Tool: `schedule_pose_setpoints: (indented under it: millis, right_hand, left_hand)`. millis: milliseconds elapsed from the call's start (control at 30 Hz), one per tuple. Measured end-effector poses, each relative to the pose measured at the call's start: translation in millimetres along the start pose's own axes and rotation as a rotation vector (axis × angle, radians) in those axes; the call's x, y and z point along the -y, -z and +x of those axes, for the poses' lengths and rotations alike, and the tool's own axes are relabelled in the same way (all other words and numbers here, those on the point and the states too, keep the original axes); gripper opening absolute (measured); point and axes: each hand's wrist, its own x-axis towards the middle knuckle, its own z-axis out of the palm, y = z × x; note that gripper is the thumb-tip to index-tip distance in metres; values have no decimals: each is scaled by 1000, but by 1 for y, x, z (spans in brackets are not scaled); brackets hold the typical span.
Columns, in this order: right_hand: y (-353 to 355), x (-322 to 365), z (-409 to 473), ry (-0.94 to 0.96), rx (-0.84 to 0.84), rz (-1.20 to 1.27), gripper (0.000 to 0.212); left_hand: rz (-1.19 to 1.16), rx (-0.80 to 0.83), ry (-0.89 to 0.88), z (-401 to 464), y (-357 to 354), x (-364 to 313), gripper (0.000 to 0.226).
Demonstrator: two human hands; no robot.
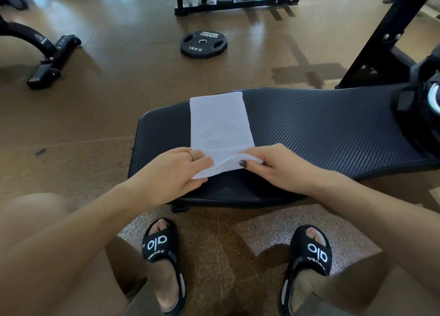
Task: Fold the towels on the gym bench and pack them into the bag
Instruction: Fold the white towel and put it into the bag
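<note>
Folding step: left hand (177,170) and right hand (273,167) pinched near end of white folded towel (220,125), frame centre, on black padded gym bench (321,130); next likely fold away, keeping layers aligned.

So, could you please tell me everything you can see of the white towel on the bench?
The towel is plain white cloth, folded into a long narrow strip of several layers. It lies flat across the black ribbed bench, reaching from far edge to near edge. At its near end the layers are lifted slightly: the left hand holds the left corner and the right hand pinches the right one.
</note>
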Motion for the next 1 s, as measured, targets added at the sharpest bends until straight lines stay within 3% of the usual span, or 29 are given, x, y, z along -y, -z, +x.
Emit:
schedule_pose_setpoints:
  millis: [67, 233, 400, 533, 767, 867, 933, 1000]
  right_hand:
    - [5, 0, 4, -19, -2, 39, 46]
    - [10, 0, 22, -170, -57, 148, 45]
    - [4, -6, 41, -308, -185, 205, 37]
    - [-6, -5, 45, -330, -243, 104, 27]
    - [-10, -4, 55, -347, -262, -300, 27]
    - [-13, -5, 57, -180, -357, -475, 20]
    - [-18, -13, 59, -20, -422, -671, 10]
    - [-18, -20, 59, 116, -479, -782, 13]
  left_hand:
    - [-214, 30, 129, 2, 6, 3, 19]
    - [-627, 31, 429, 15, 8, 17, 44]
    - [-618, -115, 617, 31, -2, 21, 43]
    - [-583, -168, 724, 34, -14, 21, 44]
    - [-404, -162, 720, 35, -22, 25, 35]
    - [-220, -129, 714, 40, -16, 27, 27]
    - [-81, -184, 582, 44, -16, 29, 30]
    - [99, -203, 335, 46, -20, 34, 26]
